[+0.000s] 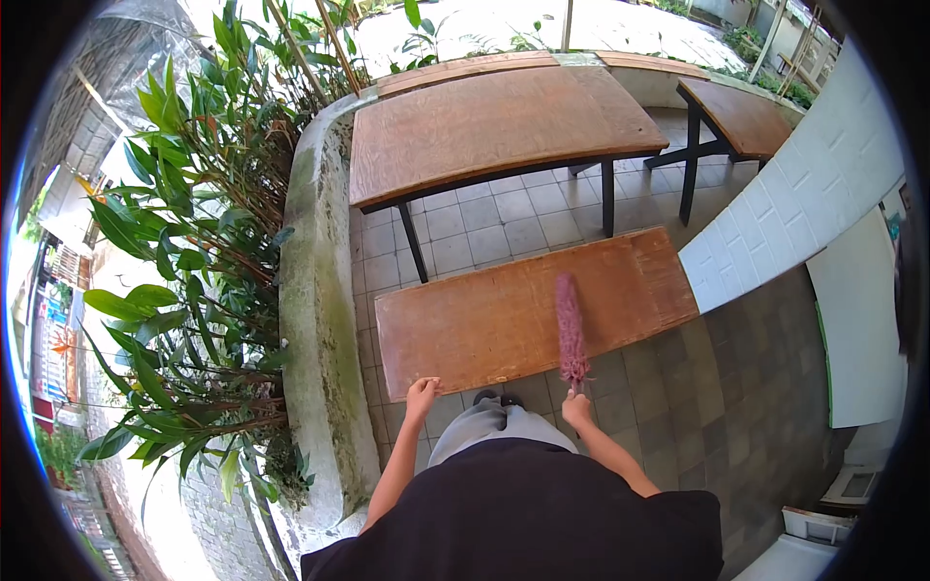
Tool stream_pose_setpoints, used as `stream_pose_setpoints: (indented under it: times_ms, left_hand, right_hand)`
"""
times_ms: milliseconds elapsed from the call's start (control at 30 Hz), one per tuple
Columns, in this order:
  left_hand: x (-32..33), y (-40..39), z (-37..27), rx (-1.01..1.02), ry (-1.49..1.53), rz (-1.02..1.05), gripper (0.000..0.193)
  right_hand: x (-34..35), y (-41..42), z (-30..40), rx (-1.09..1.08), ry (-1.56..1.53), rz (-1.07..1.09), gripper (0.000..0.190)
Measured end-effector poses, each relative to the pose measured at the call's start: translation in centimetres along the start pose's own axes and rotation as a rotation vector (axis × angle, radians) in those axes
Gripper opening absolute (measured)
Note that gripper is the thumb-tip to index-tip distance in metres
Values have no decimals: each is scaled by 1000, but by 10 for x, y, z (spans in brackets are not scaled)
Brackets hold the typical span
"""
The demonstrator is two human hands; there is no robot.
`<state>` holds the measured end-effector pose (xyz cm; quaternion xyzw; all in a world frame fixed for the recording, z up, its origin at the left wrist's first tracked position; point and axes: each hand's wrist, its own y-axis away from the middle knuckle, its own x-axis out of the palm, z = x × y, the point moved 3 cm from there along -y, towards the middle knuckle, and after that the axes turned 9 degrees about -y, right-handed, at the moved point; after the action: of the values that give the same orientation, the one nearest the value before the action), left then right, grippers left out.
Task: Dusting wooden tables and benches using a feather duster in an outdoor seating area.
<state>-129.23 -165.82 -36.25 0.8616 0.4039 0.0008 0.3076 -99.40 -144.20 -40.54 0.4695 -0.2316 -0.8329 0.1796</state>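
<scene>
My right hand grips the handle of a fluffy purple-pink duster. The duster's head points away from me and lies over a long brown wooden bench top, right of its middle. Whether its fibres touch the wood cannot be told. At the bench's near left corner is my left hand, its fingers loosely curled, with nothing seen in it. It overlaps the near edge in the view; contact is unclear.
Beyond the bench stands a larger wooden table on dark legs. A smaller table is at the far right. A low mossy wall with leafy plants runs along the left. A white brick-patterned surface meets the bench's right end.
</scene>
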Motion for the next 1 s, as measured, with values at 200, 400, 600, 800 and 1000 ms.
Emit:
stream_pose_setpoints:
  times_ms: [200,400,600,800,1000]
  left_hand:
    - [-23,-17,-6,34,-10,-94,24]
    - [-20,-18,-8,54,36,-74,24]
    - [-19,-10,25,9,122,-63,23]
    - [-19,-15,40,-52,28,-71,22]
    - [-1,-22,1,-38,45,-45,21]
  right_hand:
    - [-18,-13,99,-353,448,210,42]
    - [-26,-61,113,37,-77,141,44]
    - [-25,-21,115,-291,404,273,46]
    - [-4,8,93,-283,365,187,46]
    - [10,-7,86,261,-312,127,49]
